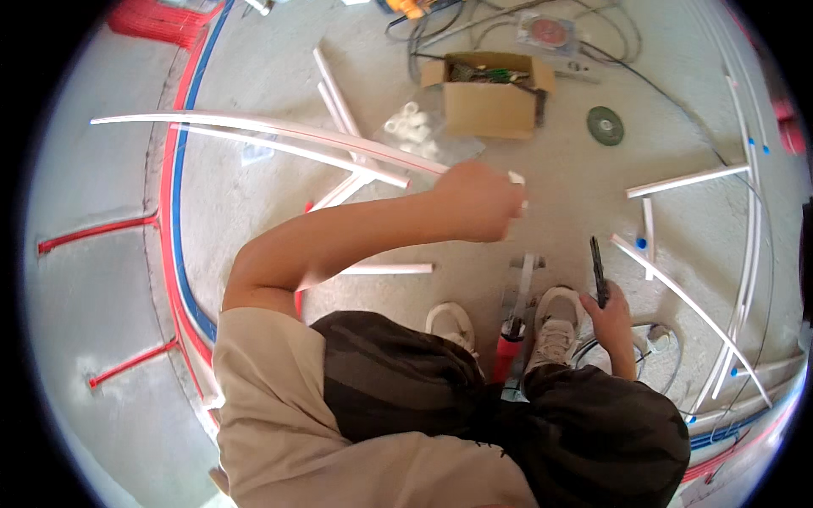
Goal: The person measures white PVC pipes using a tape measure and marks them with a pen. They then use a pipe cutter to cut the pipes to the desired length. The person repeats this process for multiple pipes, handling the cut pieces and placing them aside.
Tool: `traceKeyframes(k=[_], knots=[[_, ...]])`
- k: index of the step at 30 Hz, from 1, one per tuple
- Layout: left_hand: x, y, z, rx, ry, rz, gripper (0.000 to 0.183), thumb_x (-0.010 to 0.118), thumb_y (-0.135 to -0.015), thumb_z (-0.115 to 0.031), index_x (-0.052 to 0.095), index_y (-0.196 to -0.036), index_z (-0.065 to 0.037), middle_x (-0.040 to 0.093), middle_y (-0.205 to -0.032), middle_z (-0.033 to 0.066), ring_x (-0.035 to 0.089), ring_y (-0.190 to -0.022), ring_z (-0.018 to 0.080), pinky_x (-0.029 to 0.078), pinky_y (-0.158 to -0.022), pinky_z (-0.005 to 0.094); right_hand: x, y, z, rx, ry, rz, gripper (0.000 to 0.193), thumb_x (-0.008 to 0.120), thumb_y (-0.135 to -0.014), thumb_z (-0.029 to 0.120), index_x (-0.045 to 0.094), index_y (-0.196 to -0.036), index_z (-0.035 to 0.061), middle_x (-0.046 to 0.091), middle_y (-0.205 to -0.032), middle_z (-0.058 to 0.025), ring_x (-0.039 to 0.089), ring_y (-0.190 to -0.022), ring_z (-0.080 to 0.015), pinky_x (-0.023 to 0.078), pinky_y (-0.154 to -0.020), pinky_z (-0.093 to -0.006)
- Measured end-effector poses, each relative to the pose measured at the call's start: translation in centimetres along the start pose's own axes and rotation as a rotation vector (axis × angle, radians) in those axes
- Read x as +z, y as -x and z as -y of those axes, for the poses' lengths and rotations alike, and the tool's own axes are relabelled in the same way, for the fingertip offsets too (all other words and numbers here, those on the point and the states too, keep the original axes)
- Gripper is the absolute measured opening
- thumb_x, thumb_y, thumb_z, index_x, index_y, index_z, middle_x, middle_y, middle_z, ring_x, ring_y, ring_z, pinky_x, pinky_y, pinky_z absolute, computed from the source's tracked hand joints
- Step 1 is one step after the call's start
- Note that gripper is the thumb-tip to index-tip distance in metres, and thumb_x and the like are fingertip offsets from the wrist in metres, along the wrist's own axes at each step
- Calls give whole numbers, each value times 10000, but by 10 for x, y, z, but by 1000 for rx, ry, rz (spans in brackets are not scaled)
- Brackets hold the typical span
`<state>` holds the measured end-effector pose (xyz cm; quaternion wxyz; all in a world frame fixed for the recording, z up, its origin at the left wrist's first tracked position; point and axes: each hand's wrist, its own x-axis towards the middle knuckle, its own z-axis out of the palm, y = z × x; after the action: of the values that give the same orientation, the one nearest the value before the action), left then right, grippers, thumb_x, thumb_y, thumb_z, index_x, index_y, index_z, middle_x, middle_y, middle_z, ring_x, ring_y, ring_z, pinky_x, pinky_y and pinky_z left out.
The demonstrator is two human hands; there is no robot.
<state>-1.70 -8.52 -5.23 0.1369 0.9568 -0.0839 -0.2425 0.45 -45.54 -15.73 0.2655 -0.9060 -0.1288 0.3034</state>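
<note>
My left hand [481, 201] is closed around one end of a long white plastic pipe [279, 127], which stretches away to the left above the floor. A small white piece [517, 179], perhaps a fitting, shows just past my knuckles; the fingers hide how it meets the pipe. Beside my right shoe, my right hand [611, 315] grips a slim black hand tool [598, 267] pointing up and away from me; its exact kind is unclear. On the floor between my shoes is a red-handled tool [506, 349] with a metal head.
An open cardboard box [489, 110] of small hardware stands ahead, near a bag of white fittings [410, 127]. A green abrasive disc [605, 125] lies to its right. Cut white pipes [686, 292] are scattered on both sides. Blue and red pipes [176, 220] curve along the left.
</note>
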Motion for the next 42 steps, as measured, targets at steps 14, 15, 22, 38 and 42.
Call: traceKeyframes(k=[14,15,22,38,42], knots=[[144,142,84,-112,-80,-192,175,616,-881,-134,634,-1054,-115,697,-923,114,683,-876,349,509,-781,490,26,7,-88,-248,613,-147,1029,868,-783,358,322,-1574,-13,382,-1530,-310,319,-1454,-481,178,-1228,-615],[145,139,93,-111,-29,-281,182,614,-869,-129,646,-1048,-117,685,-911,114,670,-897,345,501,-793,495,22,8,-87,-257,572,-133,1019,864,-789,373,335,-1567,-19,377,-1538,-309,316,-1458,-482,181,-1224,-618],[154,115,139,-118,-93,-457,263,655,-732,-18,634,-977,-113,631,-894,109,634,-937,347,472,-842,494,-4,-2,-67,-361,375,-143,742,820,-857,296,489,-1458,15,427,-1509,-275,384,-1398,-485,267,-1191,-590],[192,125,150,-730,-339,-578,302,719,-897,-356,723,-1003,-73,643,-1194,115,565,-1220,298,483,-957,470,-4,-49,-59,-456,337,-46,488,744,-926,127,565,-1345,-49,494,-1469,-296,436,-1391,-477,332,-1179,-540],[213,119,158,-747,-289,-634,296,706,-912,-352,724,-1024,-80,642,-1237,125,558,-1262,306,479,-973,475,2,-61,-42,-511,324,-27,490,736,-918,140,577,-1346,-38,484,-1487,-299,437,-1397,-476,333,-1179,-542]])
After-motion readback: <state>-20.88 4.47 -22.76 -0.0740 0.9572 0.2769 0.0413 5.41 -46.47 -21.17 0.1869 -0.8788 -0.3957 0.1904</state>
